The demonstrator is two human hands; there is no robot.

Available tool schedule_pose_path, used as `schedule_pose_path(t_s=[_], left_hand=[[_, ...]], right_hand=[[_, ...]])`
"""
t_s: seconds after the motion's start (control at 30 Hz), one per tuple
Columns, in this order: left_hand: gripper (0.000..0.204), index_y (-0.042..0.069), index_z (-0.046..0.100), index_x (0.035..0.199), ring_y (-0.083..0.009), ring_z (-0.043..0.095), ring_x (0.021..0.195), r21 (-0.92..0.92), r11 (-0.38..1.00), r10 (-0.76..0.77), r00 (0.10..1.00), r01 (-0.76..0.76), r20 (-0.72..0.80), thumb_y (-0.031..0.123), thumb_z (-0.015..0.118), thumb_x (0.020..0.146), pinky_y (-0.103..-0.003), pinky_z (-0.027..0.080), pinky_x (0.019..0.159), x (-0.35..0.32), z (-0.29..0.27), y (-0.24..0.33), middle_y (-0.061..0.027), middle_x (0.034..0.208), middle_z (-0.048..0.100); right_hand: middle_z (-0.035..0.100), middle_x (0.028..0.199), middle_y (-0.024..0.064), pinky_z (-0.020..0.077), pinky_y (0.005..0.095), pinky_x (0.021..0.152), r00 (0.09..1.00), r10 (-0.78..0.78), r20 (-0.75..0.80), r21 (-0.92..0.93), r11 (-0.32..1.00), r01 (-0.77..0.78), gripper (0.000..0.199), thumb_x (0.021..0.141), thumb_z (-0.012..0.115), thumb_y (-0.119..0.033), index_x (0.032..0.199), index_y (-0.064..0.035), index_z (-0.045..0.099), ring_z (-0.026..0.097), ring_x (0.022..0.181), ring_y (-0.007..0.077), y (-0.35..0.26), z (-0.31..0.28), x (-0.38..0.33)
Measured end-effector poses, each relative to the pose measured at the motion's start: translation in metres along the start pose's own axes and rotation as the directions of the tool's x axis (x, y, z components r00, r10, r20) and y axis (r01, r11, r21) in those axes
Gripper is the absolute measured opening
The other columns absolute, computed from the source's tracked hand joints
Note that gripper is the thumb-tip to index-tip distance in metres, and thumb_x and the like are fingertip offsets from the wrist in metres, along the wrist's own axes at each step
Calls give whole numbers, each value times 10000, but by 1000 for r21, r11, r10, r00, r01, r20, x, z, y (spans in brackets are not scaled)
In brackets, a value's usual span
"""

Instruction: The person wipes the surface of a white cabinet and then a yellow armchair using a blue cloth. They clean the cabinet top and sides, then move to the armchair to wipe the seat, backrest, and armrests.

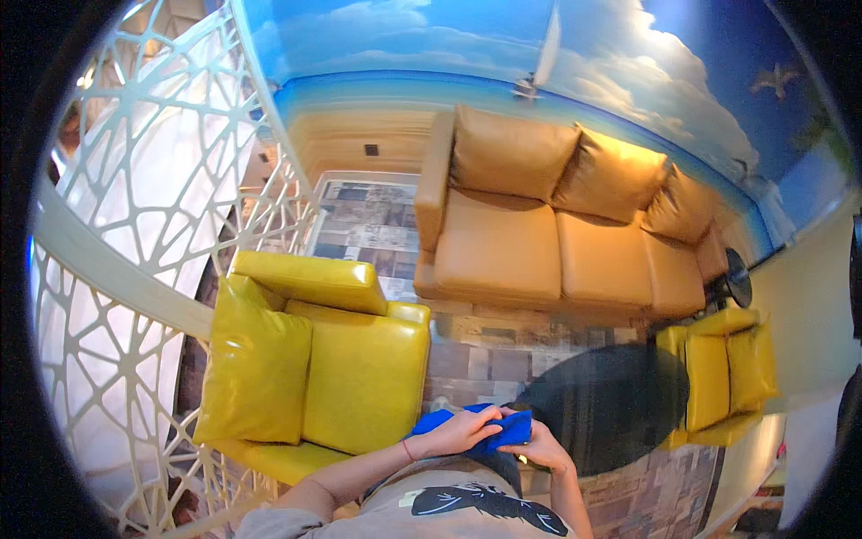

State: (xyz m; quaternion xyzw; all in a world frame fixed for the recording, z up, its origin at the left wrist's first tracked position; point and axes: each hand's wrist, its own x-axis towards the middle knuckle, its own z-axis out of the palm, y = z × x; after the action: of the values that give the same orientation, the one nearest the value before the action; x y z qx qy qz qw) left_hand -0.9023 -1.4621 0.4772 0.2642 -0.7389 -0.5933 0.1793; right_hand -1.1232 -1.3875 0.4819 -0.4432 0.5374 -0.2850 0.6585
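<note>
A bright blue cloth [514, 431] is bunched between my hands, close in front of my body. My left hand [456, 432] lies over it with the fingers curled, and a thin red cord circles that wrist. From the other side, my right hand [544, 448] grips the cloth's right part with thumb and fingers. Some cloth sticks out beyond the left hand, toward the yellow armchair. How the cloth is folded inside the hands is hidden.
Left of me stands a yellow armchair [364, 377] with a cushion, before a white lattice screen [117, 278]. A dark oval table [602, 409] is at the right. Farther off are a tan sofa [503, 242] and a second yellow armchair [709, 382].
</note>
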Motion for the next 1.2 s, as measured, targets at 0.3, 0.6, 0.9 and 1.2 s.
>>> schedule_pose_path(t_s=[0.3, 0.6, 0.9, 1.2], left_hand=[[244, 89, 580, 1142, -412, 666, 833, 81, 985, -117, 930, 154, -348, 285, 589, 996, -463, 520, 680, 26, -50, -9, -217, 951, 665], [258, 74, 658, 1000, -362, 670, 698, 66, 960, -173, 763, 271, -623, 312, 710, 917, -412, 519, 622, 101, -119, -21, -189, 805, 673], [248, 46, 715, 945, -351, 681, 750, -29, 903, -293, 564, 430, -772, 288, 722, 894, -400, 536, 692, 142, -142, -42, -197, 846, 697], [229, 38, 734, 1046, -278, 714, 863, -427, 817, -487, 66, 387, -871, 210, 717, 895, -359, 547, 793, 130, -118, -67, -159, 951, 737]], right_hand=[[703, 1091, 23, 492, 303, 892, 972, -41, 232, -274, 956, 106, 404, 812, 841, -183, 1154, -49, 672, 610, 984, 112, -92, -39, 99], [534, 726, -56, 404, 243, 624, 958, -176, 227, -269, 934, 236, 110, 943, 682, -122, 882, -34, 656, 476, 699, 56, -157, -97, 244], [538, 727, -36, 428, 259, 639, 911, -182, 370, -322, 895, 310, 121, 936, 676, -109, 854, -24, 646, 499, 692, 83, -215, -182, 373], [681, 879, 10, 510, 292, 774, 787, -34, 616, -429, 823, 372, 153, 989, 607, -100, 1018, 27, 686, 605, 833, 102, -221, -151, 457]])
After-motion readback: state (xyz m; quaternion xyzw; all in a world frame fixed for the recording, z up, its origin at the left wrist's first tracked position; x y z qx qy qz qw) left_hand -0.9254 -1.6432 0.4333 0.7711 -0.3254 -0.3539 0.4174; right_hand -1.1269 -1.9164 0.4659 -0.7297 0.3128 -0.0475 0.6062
